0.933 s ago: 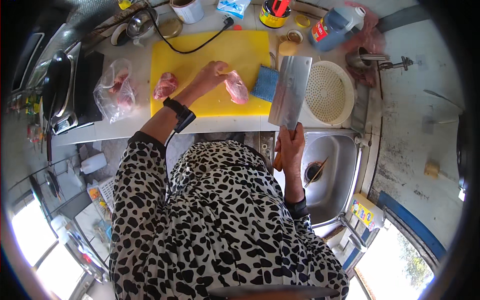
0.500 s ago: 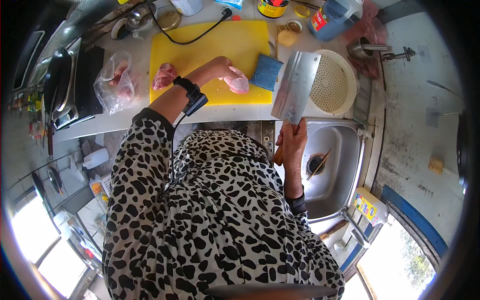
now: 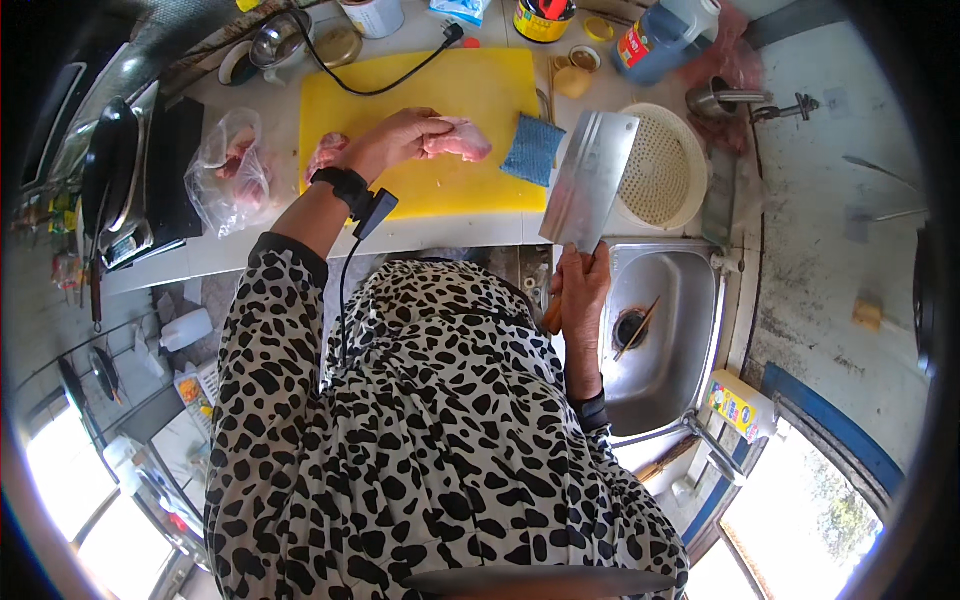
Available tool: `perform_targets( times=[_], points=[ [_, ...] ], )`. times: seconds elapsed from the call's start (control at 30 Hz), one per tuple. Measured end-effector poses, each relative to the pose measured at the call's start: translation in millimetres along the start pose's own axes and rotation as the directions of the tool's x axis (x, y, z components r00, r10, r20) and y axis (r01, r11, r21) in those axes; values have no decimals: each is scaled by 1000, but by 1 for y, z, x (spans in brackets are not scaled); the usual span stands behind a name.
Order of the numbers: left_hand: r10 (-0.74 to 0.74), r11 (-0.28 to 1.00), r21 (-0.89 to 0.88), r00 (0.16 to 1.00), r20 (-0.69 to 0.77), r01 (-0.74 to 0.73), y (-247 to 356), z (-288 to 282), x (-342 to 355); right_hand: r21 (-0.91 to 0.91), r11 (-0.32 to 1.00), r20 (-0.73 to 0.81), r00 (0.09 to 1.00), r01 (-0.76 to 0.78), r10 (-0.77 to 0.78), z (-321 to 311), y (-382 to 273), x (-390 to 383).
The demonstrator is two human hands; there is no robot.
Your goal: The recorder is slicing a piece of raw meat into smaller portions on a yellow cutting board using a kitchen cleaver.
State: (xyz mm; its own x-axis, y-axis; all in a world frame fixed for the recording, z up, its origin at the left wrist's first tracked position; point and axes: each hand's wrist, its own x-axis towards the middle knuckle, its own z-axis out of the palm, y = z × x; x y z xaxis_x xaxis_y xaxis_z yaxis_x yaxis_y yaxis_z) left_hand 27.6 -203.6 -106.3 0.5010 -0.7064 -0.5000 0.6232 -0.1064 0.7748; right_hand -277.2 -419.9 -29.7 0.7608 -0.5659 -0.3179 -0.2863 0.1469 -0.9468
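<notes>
My left hand (image 3: 405, 135) is closed on the end of a piece of raw meat (image 3: 458, 140), over the yellow cutting board (image 3: 430, 190). A second piece of raw meat (image 3: 325, 155) lies at the board's left side, partly covered by my left forearm. In my right hand (image 3: 583, 285) is the wooden handle of a cleaver (image 3: 592, 175). Its broad blade points away from me, between a blue scouring pad (image 3: 533, 150) on the board's right edge and a cream colander (image 3: 665, 165), overlapping the colander's rim in view.
A clear plastic bag of meat (image 3: 230, 175) sits left of the board. A black power cord (image 3: 385, 90) with a plug crosses the board's far edge. The steel sink (image 3: 675, 340) holds chopsticks by its drain. Jars and a large dark jug (image 3: 665, 40) stand behind.
My left hand has shifted left and farther from me, carrying the piece of meat with it. The meat now lies more sideways. My right hand keeps the cleaver in nearly the same place.
</notes>
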Motion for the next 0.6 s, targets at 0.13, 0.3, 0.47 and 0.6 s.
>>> perform_targets(
  times=[0.13,0.3,0.47,0.6],
  points=[
    [56,994,-100,996,69,-49,7,-15,-3,6,1000,-12,1000,1,-1,17,-8,-1],
    [253,943,-271,945,209,-193,16,-22,-6,25,1000,42,999,1,-2,32,-12,1],
    [295,954,133,920,-257,-268,45,-29,-42,47,998,12,999,-36,36,48,-19,3],
    [396,913,294,787,-474,-282,48,-89,-77,25,999,6,999,-45,45,48,-17,9]
  ],
)
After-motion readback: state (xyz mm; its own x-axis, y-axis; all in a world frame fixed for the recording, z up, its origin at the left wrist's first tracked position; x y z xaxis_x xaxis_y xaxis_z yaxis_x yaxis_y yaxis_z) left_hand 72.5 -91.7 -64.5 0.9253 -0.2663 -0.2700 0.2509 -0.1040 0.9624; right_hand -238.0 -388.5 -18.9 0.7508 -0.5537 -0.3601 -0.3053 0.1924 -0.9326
